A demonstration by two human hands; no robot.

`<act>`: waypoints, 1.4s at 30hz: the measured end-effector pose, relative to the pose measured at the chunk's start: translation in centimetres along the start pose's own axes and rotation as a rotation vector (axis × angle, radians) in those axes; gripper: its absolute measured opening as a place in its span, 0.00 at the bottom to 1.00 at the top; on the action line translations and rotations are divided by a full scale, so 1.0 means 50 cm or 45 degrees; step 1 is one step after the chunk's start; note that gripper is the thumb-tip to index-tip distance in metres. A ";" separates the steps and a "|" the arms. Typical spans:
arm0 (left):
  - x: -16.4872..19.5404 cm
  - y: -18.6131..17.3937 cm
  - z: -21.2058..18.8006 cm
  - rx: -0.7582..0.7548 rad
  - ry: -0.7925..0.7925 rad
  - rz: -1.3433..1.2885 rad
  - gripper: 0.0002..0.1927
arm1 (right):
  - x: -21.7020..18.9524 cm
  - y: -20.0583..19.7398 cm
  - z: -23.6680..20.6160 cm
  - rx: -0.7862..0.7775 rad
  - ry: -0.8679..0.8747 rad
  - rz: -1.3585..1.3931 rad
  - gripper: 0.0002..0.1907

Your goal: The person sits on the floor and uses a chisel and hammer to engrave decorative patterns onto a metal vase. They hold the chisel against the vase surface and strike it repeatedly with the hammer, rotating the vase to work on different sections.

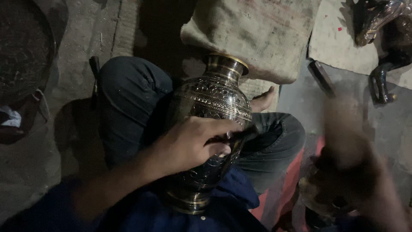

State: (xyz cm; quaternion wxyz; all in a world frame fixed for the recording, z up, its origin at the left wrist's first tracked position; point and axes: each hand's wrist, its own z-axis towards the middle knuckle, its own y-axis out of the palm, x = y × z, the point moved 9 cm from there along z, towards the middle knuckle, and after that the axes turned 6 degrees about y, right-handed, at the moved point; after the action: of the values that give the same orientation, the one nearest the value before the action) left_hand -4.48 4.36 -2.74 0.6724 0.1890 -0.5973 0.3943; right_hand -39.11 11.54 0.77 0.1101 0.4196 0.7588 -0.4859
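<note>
A person sits cross-legged on a rough floor [77, 77] with an engraved metal vase [212, 103] lying tilted across the lap. The vase's base ring [189, 203] rests nearest the body against blue cloth [171, 215], and its long axis runs up and slightly right, away from the person, so the gold-rimmed mouth [227, 60] points toward the far side of the scene.

The left hand [193, 144] lies on the belly of the vase, fingers curled shut around a thin dark tool [234, 136] whose tip is pressed to the patterned surface. The right hand [343, 167] is at the lower right, well apart from the vase and heavily blurred; it appears to be over a dark round object [317, 197], but whether its fingers are spread or closed cannot be told.

The vase sits between the raised left knee [128, 94] and the folded right leg [274, 137], both in dark trousers, which hem it in at either side. A bare foot [262, 101] shows just beyond the vase's right shoulder.

Farther off, a worn sack cushion [253, 34] lies right behind the mouth, leaving little room there. A dark bar [322, 78] rests on the floor to the right, and dark glossy metal figures [386, 47] stand on a pale mat [334, 43] in the far right corner. A round dark basin [23, 51] sits at the far left, with open floor between it and the knee.
</note>
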 end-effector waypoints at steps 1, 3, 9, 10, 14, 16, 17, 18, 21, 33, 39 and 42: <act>0.017 -0.004 0.007 -0.008 0.106 0.033 0.22 | 0.036 0.007 -0.003 0.016 0.061 0.123 0.41; 0.006 0.015 0.017 -0.220 0.008 -0.024 0.22 | 0.058 0.020 -0.013 0.206 -0.052 -0.509 0.40; 0.024 0.050 0.040 -0.645 0.001 -0.004 0.23 | 0.252 0.137 -0.084 0.483 0.354 1.089 0.37; 0.019 0.054 0.040 -0.729 -0.052 0.024 0.24 | 0.268 0.155 -0.098 0.501 0.345 1.148 0.37; 0.027 0.072 0.052 -0.890 -0.035 0.081 0.26 | 0.290 0.217 -0.132 0.565 0.175 0.998 0.35; 0.031 0.070 0.062 -0.886 0.011 0.104 0.24 | 0.285 0.243 -0.152 0.590 0.061 0.859 0.35; 0.037 0.071 0.066 -0.889 0.064 0.111 0.24 | 0.296 0.260 -0.153 0.598 0.104 0.850 0.34; 0.042 0.072 0.071 -0.892 0.120 0.124 0.25 | 0.300 0.271 -0.153 0.610 0.123 0.778 0.34; 0.042 0.079 0.077 -0.938 0.137 0.163 0.25 | 0.308 0.301 -0.146 0.534 0.332 -0.003 0.33; 0.029 0.089 0.071 -1.107 0.034 0.249 0.24 | 0.348 0.314 -0.173 0.662 -0.114 1.715 0.44; 0.042 0.080 0.070 -1.007 0.097 0.197 0.23 | 0.295 0.285 -0.185 0.773 -0.304 0.447 0.40; 0.027 0.063 0.068 -0.875 0.037 0.153 0.23 | 0.292 0.257 -0.182 0.749 -0.213 0.474 0.42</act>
State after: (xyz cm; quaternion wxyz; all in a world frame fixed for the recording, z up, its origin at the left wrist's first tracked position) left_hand -9.11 4.27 -1.40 0.6807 -0.0896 -0.6955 0.2118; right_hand -36.49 29.08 -11.34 0.1328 0.5231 0.4855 -0.6877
